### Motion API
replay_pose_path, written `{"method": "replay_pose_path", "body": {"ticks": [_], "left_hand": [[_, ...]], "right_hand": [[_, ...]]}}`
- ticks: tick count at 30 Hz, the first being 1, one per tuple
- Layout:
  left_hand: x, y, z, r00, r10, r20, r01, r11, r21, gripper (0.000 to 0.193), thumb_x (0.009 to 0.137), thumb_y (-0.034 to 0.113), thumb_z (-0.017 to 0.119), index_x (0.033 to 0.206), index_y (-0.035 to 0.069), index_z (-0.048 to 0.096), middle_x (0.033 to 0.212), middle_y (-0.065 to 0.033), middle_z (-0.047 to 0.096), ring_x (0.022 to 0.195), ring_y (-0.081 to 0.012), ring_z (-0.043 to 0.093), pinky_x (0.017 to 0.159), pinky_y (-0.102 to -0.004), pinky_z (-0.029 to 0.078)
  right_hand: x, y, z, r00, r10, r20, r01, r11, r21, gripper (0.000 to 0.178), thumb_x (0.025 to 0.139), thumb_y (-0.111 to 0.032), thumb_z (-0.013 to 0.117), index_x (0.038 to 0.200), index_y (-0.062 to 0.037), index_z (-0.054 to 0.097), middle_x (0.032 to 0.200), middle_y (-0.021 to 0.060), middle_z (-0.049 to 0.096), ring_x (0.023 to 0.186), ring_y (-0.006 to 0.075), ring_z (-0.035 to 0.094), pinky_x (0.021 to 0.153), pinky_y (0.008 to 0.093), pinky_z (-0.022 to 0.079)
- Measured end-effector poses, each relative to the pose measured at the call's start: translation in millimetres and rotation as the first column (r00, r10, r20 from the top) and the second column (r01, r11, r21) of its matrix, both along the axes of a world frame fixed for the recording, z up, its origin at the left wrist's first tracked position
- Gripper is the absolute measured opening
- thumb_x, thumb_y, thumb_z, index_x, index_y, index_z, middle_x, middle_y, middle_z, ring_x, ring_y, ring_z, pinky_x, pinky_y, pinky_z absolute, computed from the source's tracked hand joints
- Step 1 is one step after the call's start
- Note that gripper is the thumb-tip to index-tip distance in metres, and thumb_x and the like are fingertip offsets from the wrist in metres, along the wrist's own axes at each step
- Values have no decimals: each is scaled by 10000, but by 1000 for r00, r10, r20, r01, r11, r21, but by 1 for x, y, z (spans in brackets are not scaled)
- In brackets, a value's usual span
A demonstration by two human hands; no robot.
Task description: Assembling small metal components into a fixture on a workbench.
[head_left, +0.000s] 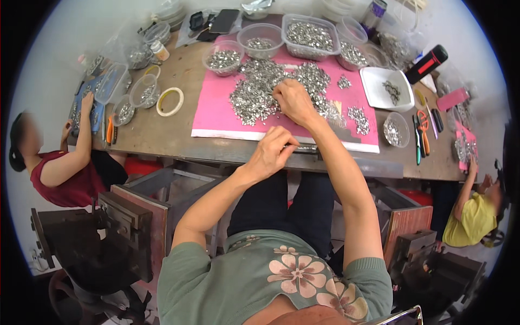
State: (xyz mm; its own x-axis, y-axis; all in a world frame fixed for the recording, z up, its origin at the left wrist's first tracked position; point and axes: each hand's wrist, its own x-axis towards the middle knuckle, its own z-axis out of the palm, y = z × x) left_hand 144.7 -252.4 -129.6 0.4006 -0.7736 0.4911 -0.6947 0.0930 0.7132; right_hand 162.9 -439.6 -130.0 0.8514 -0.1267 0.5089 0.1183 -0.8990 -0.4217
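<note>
Your right hand (294, 102) reaches onto the pile of small silvery metal pieces (253, 92), fingers bent down, and I cannot tell whether its grip has any. Your left hand (269, 153) is at the bench's front edge, thumb and fingertips drawn close, but whether that grip holds anything I cannot tell. The pile lies on the pink mat (212, 111), with 2 round tubs (260, 53) behind it.

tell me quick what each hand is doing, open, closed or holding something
Left hand: closed in a pinch near the pink mat; can't tell if it holds anything.
Right hand: fingers bent down at the metal bits; grip can't be told.
</note>
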Motion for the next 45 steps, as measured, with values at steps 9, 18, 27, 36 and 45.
{"method": "replay_pose_path", "body": {"ticks": [9, 18, 27, 36, 45], "left_hand": [[-1, 1, 0, 999, -2, -36, 4, 999, 42, 101, 853, 7, 703, 951, 13, 683, 945, -119, 637, 891, -303, 612, 750, -382, 499], [-2, 0, -1, 999, 6, -44, -4, 999, 51, 88, 857, 14, 708, 943, 5, 697, 938, -126, 649, 897, -299, 623, 780, -383, 501], [-5, -1, -1, 999, 37, -30, -35, 997, 66, 89, 863, 16, 711, 951, 4, 704, 934, -123, 658, 883, -288, 633, 778, -372, 505], [-7, 1, -5, 999, 46, -1, -46, 999, 23, 105, 863, 20, 723, 967, 28, 706, 938, -110, 636, 890, -288, 622, 762, -372, 501], [-7, 1, -7, 998, 42, 42, -42, 999, 1, 117, 852, 2, 720, 959, 9, 674, 953, -125, 633, 891, -305, 615, 761, -387, 499]], "right_hand": [[-100, 3, 8, 996, -23, -89, 34, 991, 127, 77, 871, -79, 685, 887, -4, 679, 847, 152, 614, 818, 356, 624, 723, 454, 498], [-112, 5, -6, 998, -14, -65, 22, 992, 126, 60, 878, -64, 681, 914, -21, 702, 846, 146, 611, 832, 354, 629, 726, 451, 506], [-117, 8, 1, 997, -46, -67, 51, 996, 76, 70, 881, -57, 671, 920, -1, 656, 831, 152, 607, 811, 348, 634, 727, 440, 509], [-154, 36, 5, 988, -98, -116, 149, 782, 605, 79, 901, -12, 657, 957, 9, 605, 890, 136, 638, 848, 294, 629, 752, 404, 495], [-152, 51, -6, 989, -112, 98, 79, 954, 288, 120, 842, 17, 696, 921, -13, 610, 907, 119, 631, 862, 319, 602, 799, 412, 447]]}}
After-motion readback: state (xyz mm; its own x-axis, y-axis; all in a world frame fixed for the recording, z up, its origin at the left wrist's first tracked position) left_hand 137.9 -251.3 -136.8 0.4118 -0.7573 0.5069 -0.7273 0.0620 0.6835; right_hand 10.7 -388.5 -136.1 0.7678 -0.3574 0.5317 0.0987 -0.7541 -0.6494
